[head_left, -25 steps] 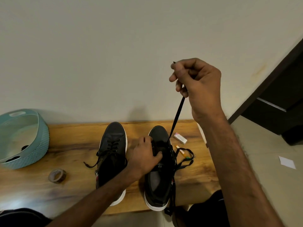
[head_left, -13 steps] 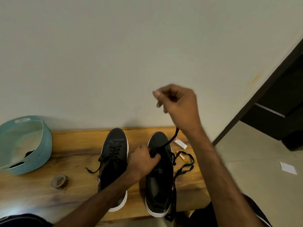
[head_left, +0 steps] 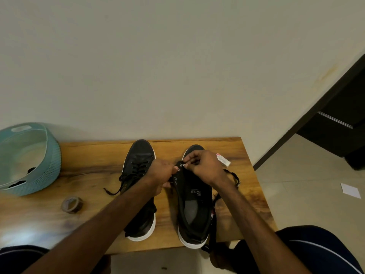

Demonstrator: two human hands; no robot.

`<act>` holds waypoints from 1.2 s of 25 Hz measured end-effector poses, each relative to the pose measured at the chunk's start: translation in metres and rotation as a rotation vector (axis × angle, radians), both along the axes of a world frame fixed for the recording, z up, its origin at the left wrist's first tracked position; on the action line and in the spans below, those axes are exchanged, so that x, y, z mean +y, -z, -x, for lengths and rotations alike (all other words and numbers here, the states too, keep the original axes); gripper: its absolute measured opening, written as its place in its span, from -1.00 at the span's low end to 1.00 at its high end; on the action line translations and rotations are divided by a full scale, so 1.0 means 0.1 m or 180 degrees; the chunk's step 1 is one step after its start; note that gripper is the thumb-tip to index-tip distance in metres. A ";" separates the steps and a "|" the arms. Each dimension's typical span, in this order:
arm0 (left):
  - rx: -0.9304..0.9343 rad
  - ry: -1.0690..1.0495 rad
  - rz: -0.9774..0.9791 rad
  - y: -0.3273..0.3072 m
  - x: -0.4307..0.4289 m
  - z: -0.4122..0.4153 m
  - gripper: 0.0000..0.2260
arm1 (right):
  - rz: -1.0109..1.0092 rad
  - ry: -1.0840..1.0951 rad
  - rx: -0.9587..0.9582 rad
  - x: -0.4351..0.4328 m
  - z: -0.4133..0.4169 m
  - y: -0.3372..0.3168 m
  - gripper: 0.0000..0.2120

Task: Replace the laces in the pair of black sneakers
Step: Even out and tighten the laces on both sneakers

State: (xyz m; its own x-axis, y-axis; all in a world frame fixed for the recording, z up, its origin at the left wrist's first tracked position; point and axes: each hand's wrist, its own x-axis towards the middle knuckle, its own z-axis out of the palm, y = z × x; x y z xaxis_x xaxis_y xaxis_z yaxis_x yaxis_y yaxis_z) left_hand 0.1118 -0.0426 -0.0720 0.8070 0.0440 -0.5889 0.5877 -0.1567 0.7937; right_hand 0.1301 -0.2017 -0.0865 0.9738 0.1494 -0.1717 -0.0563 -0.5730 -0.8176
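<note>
Two black sneakers are set side by side on the wooden worktop (head_left: 94, 159), toes to the wall. Left sneaker (head_left: 139, 175) is laced. Right sneaker (head_left: 194, 204) is gripped at its eyelet flap by the left hand (head_left: 162, 175), fingers curled round it. Fingers of the right hand (head_left: 205, 167) are pinched on the black lace (head_left: 234, 176) at the front eyelets (slack trails beside the shoe). A teal basket (head_left: 49, 165) and a tape roll (head_left: 72, 204) are noted at left.

On the wooden bench (head_left: 88, 155), the left hand (head_left: 161, 176) grips the unlaced sneaker (head_left: 194, 210) by its eyelet flap, and the right hand (head_left: 205, 169) pinches the flap's 12 o'clock end. The laced sneaker (head_left: 140, 161) stands at its 9 o'clock, the basket (head_left: 49, 159) and tape roll (head_left: 72, 204) lie farther that way, and a loose lace (head_left: 234, 177) lies at 3.
</note>
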 end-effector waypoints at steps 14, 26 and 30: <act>-0.0038 0.0157 0.0087 -0.01 -0.04 -0.01 -0.86 | 0.0353 -0.0158 -0.0376 0.03 0.00 0.03 -0.92; -0.0208 0.0217 0.0316 0.06 -0.04 0.02 -0.77 | 0.0179 -0.0004 -0.0753 0.08 0.06 0.11 -0.75; -0.0444 0.0004 0.0081 0.19 -0.07 0.01 -0.88 | 0.0142 0.0177 -0.0687 0.05 0.04 0.13 -0.72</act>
State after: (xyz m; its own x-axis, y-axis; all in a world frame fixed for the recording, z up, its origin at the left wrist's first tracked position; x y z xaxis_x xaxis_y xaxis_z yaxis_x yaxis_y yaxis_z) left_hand 0.1113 -0.0494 -0.0907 0.8811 0.0295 -0.4720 0.4713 -0.1360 0.8714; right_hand 0.1259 -0.1969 -0.0995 0.9952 0.0912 0.0363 0.0847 -0.6098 -0.7880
